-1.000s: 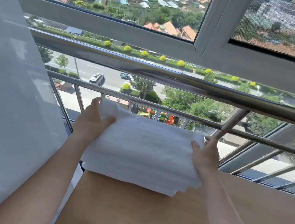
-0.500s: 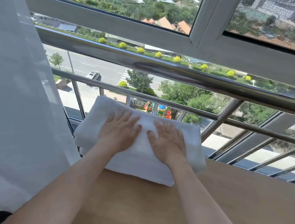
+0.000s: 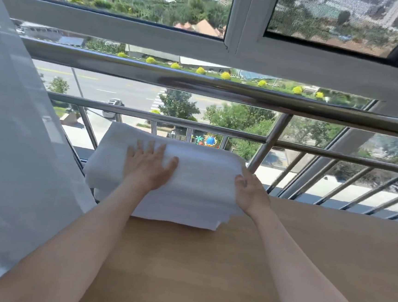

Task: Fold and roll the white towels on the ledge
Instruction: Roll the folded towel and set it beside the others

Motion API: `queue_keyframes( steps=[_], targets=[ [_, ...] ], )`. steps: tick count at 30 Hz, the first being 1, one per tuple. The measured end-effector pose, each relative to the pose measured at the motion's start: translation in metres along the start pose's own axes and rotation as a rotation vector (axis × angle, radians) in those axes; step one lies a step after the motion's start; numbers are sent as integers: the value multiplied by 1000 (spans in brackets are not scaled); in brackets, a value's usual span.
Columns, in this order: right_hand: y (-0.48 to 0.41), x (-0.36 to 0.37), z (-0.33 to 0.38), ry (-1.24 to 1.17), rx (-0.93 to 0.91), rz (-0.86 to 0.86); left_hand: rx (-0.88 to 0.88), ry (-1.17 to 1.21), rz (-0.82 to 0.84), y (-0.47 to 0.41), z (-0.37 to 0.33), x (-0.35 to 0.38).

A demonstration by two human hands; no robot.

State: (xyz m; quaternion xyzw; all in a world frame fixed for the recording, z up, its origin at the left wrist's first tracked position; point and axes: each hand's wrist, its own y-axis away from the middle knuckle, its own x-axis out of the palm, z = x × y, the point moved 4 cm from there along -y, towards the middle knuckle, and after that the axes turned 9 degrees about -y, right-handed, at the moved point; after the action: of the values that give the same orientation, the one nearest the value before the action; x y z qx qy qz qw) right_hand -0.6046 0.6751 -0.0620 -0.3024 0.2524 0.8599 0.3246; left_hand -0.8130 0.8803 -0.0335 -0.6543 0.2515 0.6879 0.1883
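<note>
View: head camera, the only one.
Towel: the white towel is a thick folded pad of several layers at the far left corner of the counter. Its left end seems to hang past the counter's left edge, close to the curtain.
Handling: probably soft, light and limp. The layers would slide on each other and sag if lifted by one edge. The loose edges show stepped at the near right corner.
Where to hold: likely at the two short ends, or pinned flat on top while one end is turned over to start a roll.
Left hand: the left hand lies flat with spread fingers, pressing the top of the towel and holding nothing.
Right hand: the right hand is set against the towel's right end, thumb up. Whether it pinches the layers I cannot tell.
Surface: smooth, pale wood grain, probably low in friction.
Room: a steel railing and a window frame stand just beyond the far edge, with streets and trees far below.
</note>
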Motion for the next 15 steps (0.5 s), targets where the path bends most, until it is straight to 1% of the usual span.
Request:
queue_keyframes(
  steps=[5, 7, 10, 12, 15],
  targets=[
    [33, -27, -35, 34, 109, -44, 144, -6, -25, 31, -71, 6],
    [50, -43, -52, 85, 113, -44, 233, -11, -28, 48, -105, 9],
    [85, -70, -85, 96, 115, -38, 346, 2, -2, 81, -160, 16],
    [112, -90, -113, 107, 110, -35, 341, 60, 3, 106, -195, 16],
    [152, -124, -163, 97, 113, -25, 285, 131, 20, 149, -250, 16]
  ],
)
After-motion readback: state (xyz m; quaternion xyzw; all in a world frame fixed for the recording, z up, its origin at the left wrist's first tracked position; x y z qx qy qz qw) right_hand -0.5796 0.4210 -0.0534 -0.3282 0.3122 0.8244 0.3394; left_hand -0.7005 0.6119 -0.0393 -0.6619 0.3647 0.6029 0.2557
